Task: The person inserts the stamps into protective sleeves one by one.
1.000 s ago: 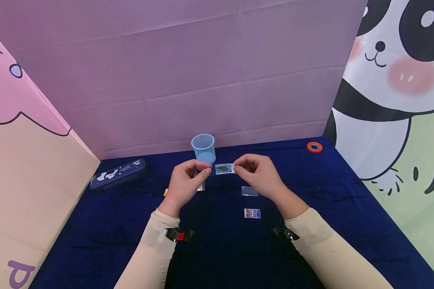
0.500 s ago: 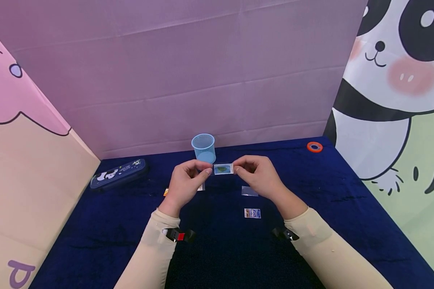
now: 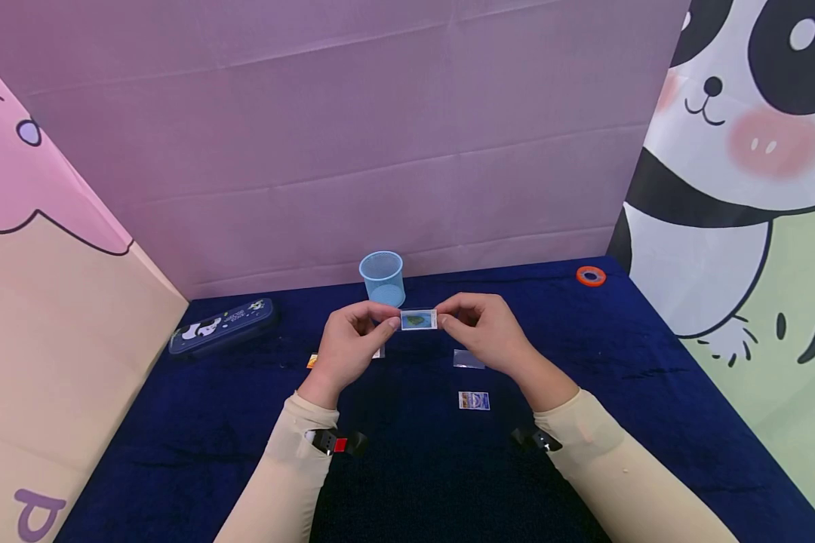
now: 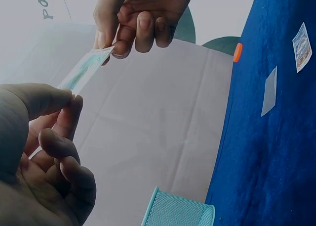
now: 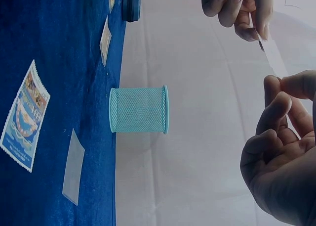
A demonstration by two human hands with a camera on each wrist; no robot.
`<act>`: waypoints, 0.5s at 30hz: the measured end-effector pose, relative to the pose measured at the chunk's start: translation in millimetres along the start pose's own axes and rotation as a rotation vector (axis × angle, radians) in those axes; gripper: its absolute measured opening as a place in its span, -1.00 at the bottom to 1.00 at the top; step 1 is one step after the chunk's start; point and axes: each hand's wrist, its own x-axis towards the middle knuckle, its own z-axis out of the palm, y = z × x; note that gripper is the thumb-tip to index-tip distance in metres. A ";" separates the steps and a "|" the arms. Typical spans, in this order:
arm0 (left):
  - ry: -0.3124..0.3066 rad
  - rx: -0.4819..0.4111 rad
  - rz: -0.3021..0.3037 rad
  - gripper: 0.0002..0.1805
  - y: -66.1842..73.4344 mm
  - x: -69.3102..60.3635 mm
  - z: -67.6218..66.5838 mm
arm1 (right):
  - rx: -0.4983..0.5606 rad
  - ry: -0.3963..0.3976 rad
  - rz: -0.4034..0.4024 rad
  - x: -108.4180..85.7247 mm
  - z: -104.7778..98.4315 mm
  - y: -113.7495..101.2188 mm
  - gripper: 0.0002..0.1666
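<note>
A small stamp (image 3: 418,320) with a blue-green picture and white border is held level above the table, between both hands. My left hand (image 3: 349,343) pinches its left end with thumb and forefinger, where a clear sleeve seems to lie around or against it; how far the stamp sits inside, I cannot tell. At the other end, my right hand (image 3: 485,328) pinches the stamp's edge between thumb and fingertip. Below the right hand lie another clear sleeve (image 5: 74,169) and, nearer me, a second stamp (image 5: 25,118) with perforated edges.
A light-blue mesh pen cup (image 3: 382,280) stands just beyond the hands. The navy pencil case (image 3: 222,328) is at the back left, an orange tape roll (image 3: 591,277) at the back right. An orange piece (image 3: 312,362) and a pale sleeved piece (image 3: 379,352) are partly hidden behind the left hand.
The stamp has shifted slightly left toward my left fingertips, and the gap there has closed. My right hand has moved a little left and down with it; my left hand is nearly still.
</note>
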 end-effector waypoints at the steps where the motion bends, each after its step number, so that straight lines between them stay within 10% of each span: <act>1: -0.001 0.000 -0.001 -0.87 0.1 -0.1 -0.1 | 0.000 -0.005 -0.002 0.0 -0.1 0.0 -0.88; 15: -0.023 0.003 -0.018 -0.87 2.4 0.0 0.5 | -0.043 -0.016 0.007 -1.9 0.7 -17.7 -0.89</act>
